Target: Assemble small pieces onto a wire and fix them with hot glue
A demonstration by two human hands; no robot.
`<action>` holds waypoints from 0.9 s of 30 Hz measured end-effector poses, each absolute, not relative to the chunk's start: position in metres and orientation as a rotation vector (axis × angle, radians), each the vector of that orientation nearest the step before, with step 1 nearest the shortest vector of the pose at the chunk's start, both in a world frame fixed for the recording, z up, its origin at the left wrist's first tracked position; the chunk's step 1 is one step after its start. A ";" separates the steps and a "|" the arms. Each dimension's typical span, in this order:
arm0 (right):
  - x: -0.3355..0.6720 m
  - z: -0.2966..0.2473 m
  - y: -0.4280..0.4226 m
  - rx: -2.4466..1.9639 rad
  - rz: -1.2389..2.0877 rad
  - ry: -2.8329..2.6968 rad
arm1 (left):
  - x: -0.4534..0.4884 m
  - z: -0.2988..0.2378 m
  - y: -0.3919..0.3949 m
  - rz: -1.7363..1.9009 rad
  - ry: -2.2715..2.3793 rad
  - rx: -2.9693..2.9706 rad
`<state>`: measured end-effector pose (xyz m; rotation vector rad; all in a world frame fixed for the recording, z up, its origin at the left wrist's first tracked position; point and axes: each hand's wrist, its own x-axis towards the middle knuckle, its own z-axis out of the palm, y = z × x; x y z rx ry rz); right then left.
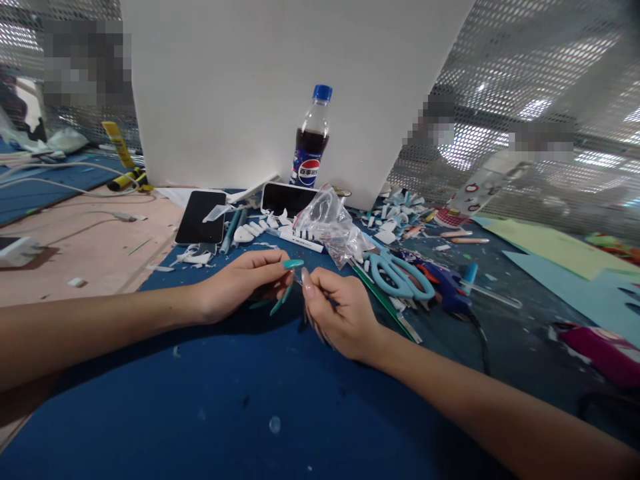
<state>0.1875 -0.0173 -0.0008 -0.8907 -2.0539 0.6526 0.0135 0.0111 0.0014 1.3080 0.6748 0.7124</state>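
My left hand (pixel 240 283), with long green nails, is closed in a pinch, thumb against fingertips, over the blue table surface (pixel 225 400). Facing it, my right hand (pixel 345 310) is also closed, thumb pressed to the fingers, its long nails pale and glittery. The fingertips of both hands almost meet. Something tiny and pale may be between them, too small to make out. Just beyond the hands lie a clear plastic bag (pixel 334 227), a white marker (pixel 301 241) and a row of small white pieces (pixel 250 231). Blue-handled scissors (pixel 399 272) rest right of my right hand.
A cola bottle (pixel 311 143) stands before a white board (pixel 225 87). Two phones (pixel 201 219) (pixel 286 198) lie near it. White scraps (pixel 395 217) are heaped behind the scissors. At right are a blue glue gun (pixel 450 288) and coloured sheets (pixel 540 243); at left, a charger (pixel 19 252).
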 end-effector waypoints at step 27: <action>0.190 -0.003 -0.013 -0.908 0.666 -1.826 | 0.008 0.004 -0.003 1.090 0.879 2.339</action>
